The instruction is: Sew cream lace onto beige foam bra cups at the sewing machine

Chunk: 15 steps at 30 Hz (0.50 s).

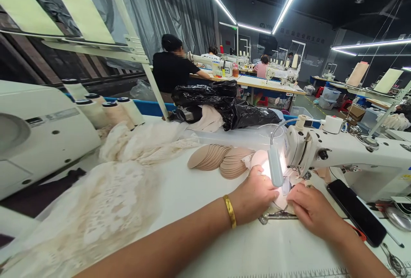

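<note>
My two hands are at the sewing machine (353,147), working a pale pink fabric piece (281,201) that lies between them, just in front of the machine's head. My left hand (257,193) reaches in from the left, its fingers drawn close together and gripping the piece; the lamp (275,167) hangs over this hand and hides part of the hold. My right hand (310,205) is curled, thumb and forefinger nearly closed, pinching the piece's right edge. I cannot make out the needle tip or tell whether it is in the cloth.

The step in hand looks to me like lining the piece up by the stitching area. As I judge it, the next move calls for an even hold from both sides, the edge flat and my fingertips clear of the needle.

Left of my hands, two fanned stacks of beige cup pads, a left stack (207,158) and a right stack (235,163), lie on the white tabletop (173,196). Cream lace fabric (109,201) spreads further left. By my right wrist lies a black smartphone (356,213), and a ruler (289,273) runs along the near edge.
</note>
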Tool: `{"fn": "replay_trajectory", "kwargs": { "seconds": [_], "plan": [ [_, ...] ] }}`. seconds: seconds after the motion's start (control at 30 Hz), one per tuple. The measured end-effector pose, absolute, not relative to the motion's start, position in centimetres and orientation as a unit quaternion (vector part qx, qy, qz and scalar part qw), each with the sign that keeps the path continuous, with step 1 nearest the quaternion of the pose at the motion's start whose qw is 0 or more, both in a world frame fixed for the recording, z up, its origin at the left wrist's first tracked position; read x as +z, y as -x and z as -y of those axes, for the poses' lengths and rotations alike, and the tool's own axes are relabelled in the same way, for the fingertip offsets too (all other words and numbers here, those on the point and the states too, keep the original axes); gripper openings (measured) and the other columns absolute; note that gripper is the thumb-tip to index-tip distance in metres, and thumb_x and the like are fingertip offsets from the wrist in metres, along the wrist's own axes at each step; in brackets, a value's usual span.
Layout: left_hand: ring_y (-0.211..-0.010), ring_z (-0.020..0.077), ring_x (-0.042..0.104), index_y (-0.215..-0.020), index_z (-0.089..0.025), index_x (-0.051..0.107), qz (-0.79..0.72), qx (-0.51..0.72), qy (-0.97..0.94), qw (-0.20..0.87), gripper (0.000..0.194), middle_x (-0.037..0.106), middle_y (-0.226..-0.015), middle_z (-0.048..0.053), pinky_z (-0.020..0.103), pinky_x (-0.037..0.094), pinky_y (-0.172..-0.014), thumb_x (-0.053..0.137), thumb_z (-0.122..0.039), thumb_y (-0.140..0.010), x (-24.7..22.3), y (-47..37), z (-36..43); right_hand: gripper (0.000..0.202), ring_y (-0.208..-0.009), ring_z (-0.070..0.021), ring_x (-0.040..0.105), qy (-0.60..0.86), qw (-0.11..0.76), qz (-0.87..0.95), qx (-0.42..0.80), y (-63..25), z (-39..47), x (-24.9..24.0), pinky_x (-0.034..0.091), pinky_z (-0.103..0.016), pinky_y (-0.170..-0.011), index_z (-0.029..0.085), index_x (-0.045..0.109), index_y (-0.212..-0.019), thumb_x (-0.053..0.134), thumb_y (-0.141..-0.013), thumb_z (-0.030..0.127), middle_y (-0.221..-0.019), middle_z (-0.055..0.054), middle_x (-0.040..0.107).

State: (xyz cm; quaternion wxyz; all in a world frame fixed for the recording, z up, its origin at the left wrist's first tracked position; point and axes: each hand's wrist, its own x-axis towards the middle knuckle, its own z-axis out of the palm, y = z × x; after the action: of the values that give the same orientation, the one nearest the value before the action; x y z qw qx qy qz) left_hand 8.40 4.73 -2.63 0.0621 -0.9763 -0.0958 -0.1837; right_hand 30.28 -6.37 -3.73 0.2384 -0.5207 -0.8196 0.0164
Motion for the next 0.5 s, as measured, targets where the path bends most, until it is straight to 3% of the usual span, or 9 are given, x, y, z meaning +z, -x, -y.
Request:
{"fn": "replay_trajectory", "kwargs": {
  "seconds": [0.1,0.23,0.5],
  "plan": [
    [-0.07,0.0173,0.05,-0.072,-0.018,0.054,0.081,-0.198,0.976,0.046,0.013,0.061,-0.077,-0.001,0.041,0.029,-0.082,0.058,-0.01,-0.081,-2.4,-8.2,-3.5,0.025,-0.076,-0.018,0.057,0.519,0.21,0.828,0.037,-30.1,6.5,-3.4,0.043,-0.031,-0.069,0.024,0.057,-0.086,0.046,-0.089,0.002,-0.085,0.0,0.062],
    [-0.068,0.0163,0.049,-0.08,-0.019,0.059,0.062,-0.225,0.972,0.03,0.01,0.064,-0.082,-0.002,0.04,0.027,-0.081,0.058,-0.017,-0.09,-2.8,-8.0,-2.5,0.025,-0.08,-0.0185,0.057,0.521,0.209,0.826,0.056,-29.9,6.7,-3.2,0.043,-0.033,-0.074,0.024,0.058,-0.088,0.046,-0.087,0.002,-0.088,-0.001,0.061],
    [-0.065,0.014,0.044,-0.067,-0.017,0.049,0.056,-0.179,0.981,0.048,0.018,0.058,-0.073,-0.003,0.041,0.027,-0.083,0.06,-0.006,-0.077,-2.3,-8.3,-3.8,0.032,-0.084,-0.0212,0.058,0.534,0.232,0.812,0.045,-29.6,6.3,-3.9,0.044,-0.035,-0.073,0.025,0.063,-0.104,0.045,-0.09,0.003,-0.093,-0.003,0.064]
  ]
}}
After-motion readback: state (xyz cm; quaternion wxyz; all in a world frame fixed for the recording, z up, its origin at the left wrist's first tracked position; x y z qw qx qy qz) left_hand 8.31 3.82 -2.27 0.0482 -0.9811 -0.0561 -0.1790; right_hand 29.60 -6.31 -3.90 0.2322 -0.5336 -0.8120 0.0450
